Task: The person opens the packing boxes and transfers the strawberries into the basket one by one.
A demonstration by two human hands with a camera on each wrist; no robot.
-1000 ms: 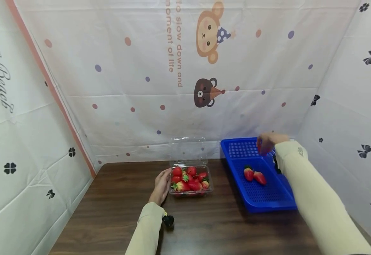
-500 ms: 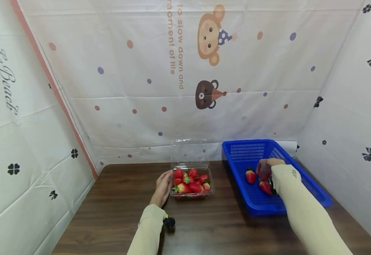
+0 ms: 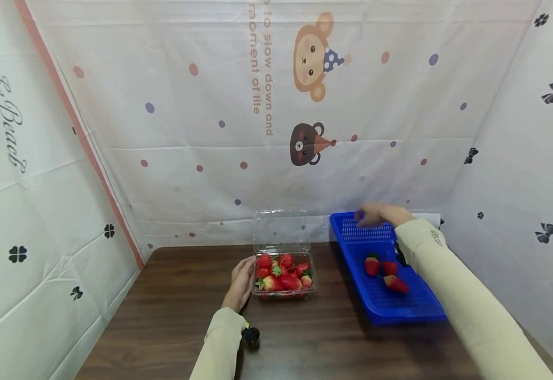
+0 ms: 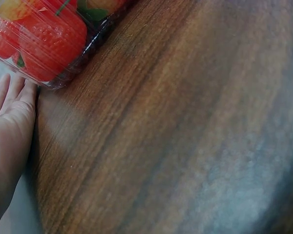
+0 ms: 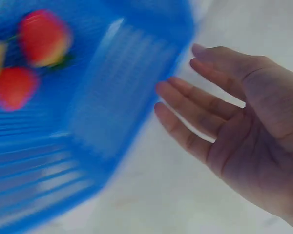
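Fingers [image 5: 185, 105] of right hand [image 5: 256, 141] loosely extended, nothing held, by the far rim of the blue basket [image 3: 390, 311], three strawberries [image 3: 372, 266] lying inside. Left hand [image 3: 242, 277] has relaxed, straightish fingers at the left side of the clear container [image 3: 283, 292] on the brown counter [image 3: 172, 316], lid raised, more strawberries [image 3: 289, 281] in it.

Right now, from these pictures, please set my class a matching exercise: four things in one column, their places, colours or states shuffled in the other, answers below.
Things
1. Plastic box
2. Basket
3. Left grip
4. Right grip

Places, colours or states
A. Raised, holding nothing
B. Blue, three strawberries showing inside
C. At the box's left side
D. Clear, with its lid open

Right pairs: 1-D, 2-B, 3-C, 4-A
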